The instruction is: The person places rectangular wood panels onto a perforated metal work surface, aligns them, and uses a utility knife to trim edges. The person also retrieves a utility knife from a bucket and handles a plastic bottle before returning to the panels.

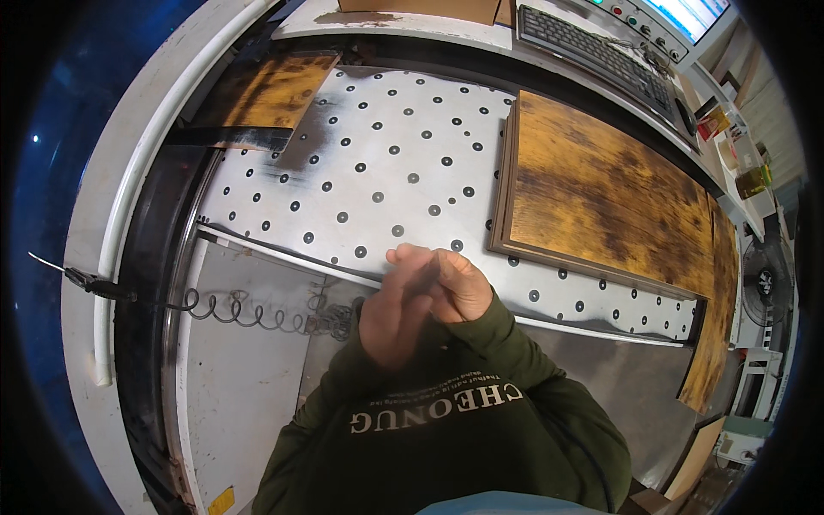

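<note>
My left hand (394, 315) and my right hand (465, 286) are close together in front of my chest, at the near edge of a white machine table (380, 177) dotted with black round ports. The left is motion-blurred and overlaps part of the right. Both hands have bent fingers; whether something small is between them is hidden by the blur. To the right of my hands lies a stack of wood-grain boards (605, 193) with dark brown edges. Another wood-grain board (280, 90) rests at the table's far left.
An air blow gun (96, 285) on a coiled hose (244, 317) reaches across at left, beside a white pipe (122, 212). Another wood-grain board (716, 322) juts past the table's right end. Beyond the table are a keyboard (595, 61), a control panel (634, 22) and a cardboard box (418, 9).
</note>
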Available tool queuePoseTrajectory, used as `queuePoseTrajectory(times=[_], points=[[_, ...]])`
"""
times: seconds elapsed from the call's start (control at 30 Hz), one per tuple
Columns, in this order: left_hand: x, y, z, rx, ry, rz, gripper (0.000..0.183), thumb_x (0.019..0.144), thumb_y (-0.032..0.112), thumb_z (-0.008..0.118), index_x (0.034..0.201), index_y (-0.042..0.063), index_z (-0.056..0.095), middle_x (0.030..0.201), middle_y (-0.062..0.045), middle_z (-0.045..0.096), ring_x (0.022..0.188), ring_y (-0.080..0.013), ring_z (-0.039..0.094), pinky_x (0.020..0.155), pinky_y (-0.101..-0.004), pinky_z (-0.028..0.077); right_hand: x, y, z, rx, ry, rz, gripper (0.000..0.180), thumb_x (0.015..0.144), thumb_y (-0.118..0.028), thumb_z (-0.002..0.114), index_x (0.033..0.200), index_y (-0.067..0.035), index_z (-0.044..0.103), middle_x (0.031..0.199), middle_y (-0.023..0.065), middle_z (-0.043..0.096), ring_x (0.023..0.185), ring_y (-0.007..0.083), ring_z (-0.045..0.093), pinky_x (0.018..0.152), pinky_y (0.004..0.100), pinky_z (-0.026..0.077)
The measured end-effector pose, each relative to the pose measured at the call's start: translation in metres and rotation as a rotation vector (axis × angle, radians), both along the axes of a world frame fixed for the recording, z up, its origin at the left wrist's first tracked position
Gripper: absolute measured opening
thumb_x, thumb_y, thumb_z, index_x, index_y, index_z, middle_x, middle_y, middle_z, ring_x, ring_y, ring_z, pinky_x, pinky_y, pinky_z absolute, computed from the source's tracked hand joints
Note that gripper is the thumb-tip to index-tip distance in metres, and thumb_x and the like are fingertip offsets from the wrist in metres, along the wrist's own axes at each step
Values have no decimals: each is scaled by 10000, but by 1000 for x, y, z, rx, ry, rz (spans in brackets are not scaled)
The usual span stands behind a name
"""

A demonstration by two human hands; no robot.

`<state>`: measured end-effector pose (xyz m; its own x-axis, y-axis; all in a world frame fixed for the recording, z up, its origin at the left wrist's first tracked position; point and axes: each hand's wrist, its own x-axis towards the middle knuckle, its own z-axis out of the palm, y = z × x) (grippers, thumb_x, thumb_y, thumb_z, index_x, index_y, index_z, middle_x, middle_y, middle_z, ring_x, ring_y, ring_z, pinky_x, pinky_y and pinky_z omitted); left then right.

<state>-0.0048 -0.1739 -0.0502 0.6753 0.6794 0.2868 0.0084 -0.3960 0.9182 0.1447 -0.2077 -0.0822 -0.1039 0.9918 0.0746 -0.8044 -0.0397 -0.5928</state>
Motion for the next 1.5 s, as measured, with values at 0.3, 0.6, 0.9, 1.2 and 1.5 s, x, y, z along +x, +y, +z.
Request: queuePoseTrajectory(times=[0.3, 0.6, 0.9, 1.2, 1.5], points=[[-5, 12, -18, 171, -39, 122, 461, 900, 45, 564, 1347, 28, 451, 1251, -190, 583, 1107, -323, 613, 907, -364, 504, -18, -5, 13, -116, 163, -24, 601, 972, -365, 460, 1391, 59, 387, 1260, 90, 521, 1175, 183, 470, 1031, 324, 333], [0, 17, -12, 275, -20, 71, 459, 919, -10, 523, 1367, 20, 427, 1052, -168, 645, 870, -236, 651, 756, -329, 532, -14, -7, 13, -70, 309, 22, 590, 965, -281, 513, 1401, 64, 315, 1472, 175, 358, 1356, 289, 347, 1156, 447, 236], [2, 22, -11, 312, -28, 89, 455, 921, 49, 577, 1360, 74, 462, 1010, -150, 657, 833, -238, 665, 710, -322, 544, -15, -8, 20, -89, 162, 17, 586, 955, -437, 458, 1357, -11, 450, 1252, 97, 539, 1172, 198, 478, 1029, 325, 318], [-2, 20, -9, 204, 86, 87, 490, 905, 94, 606, 1367, 43, 451, 1014, -150, 673, 875, -251, 680, 788, -325, 534, -9, -6, 7, -147, 199, -27, 545, 937, -356, 526, 1277, 68, 496, 1189, 119, 588, 1116, 210, 528, 979, 346, 392], [-4, 26, 3, 350, 129, -9, 471, 830, 21, 649, 1287, 19, 535, 1080, -175, 669, 912, -291, 687, 781, -336, 540, -8, -11, -3, -162, 198, -26, 527, 925, -284, 556, 1290, 89, 479, 1390, 220, 459, 1282, 309, 446, 1119, 458, 293]])
